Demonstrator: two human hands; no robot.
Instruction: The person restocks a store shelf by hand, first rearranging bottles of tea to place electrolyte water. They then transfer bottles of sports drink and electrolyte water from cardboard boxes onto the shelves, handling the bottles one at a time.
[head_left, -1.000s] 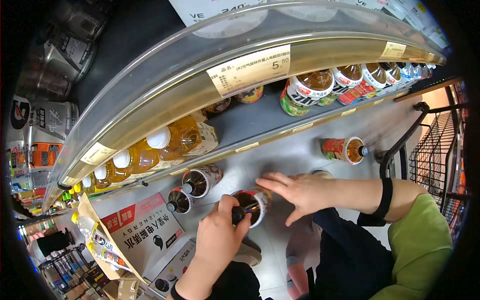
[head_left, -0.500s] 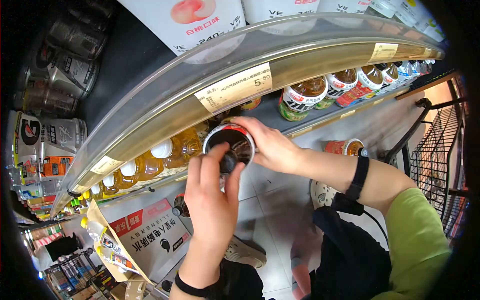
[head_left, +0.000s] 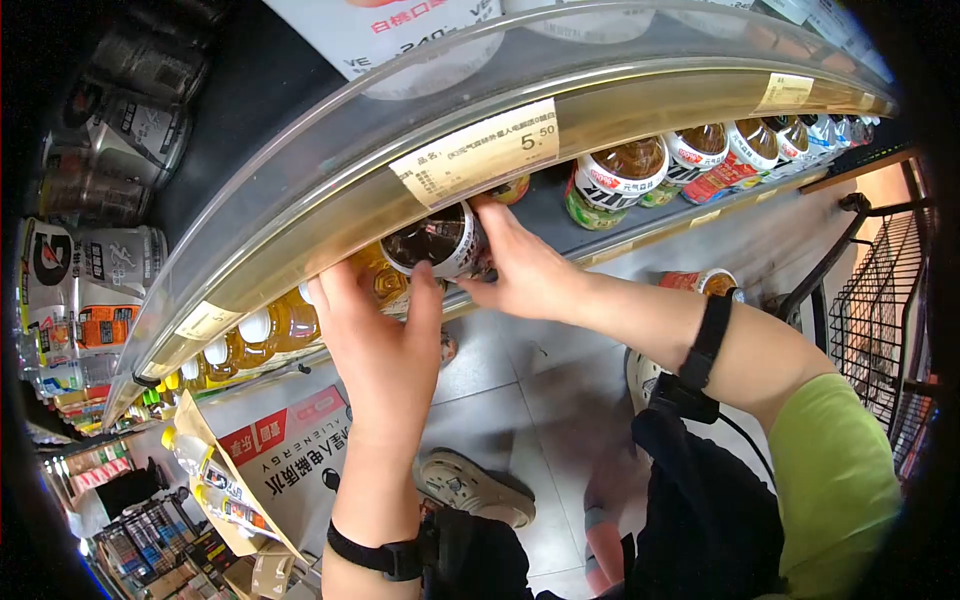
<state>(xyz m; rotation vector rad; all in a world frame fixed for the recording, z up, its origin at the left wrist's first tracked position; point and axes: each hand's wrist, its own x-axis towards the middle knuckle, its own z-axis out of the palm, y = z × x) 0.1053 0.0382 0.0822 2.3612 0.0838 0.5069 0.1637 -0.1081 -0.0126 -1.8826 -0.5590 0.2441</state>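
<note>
A bottle of dark drink (head_left: 425, 245) with a white label band is tilted at the shelf front, just below the price rail. My right hand (head_left: 520, 262) is wrapped round its right side, fingers behind it and thumb along its lower edge. My left hand (head_left: 375, 320) is at the bottle's left, fingers apart. Its thumb tip meets the dark bottle, while its other fingers reach to the rail beside a yellow drink bottle (head_left: 388, 283). The fingertips at the rail are partly hidden.
More yellow drink bottles (head_left: 285, 325) line the shelf to the left. Iced-tea bottles (head_left: 615, 180) stand to the right under the price rail (head_left: 480, 150). On the floor are an open carton (head_left: 225, 470), a red-labelled bottle (head_left: 700, 282) and a wire trolley (head_left: 880, 290).
The dark bottle has moved up and left to the shelf with my right hand. My left hand has left the bottle's top, spread its fingers and shifted towards the rail.
</note>
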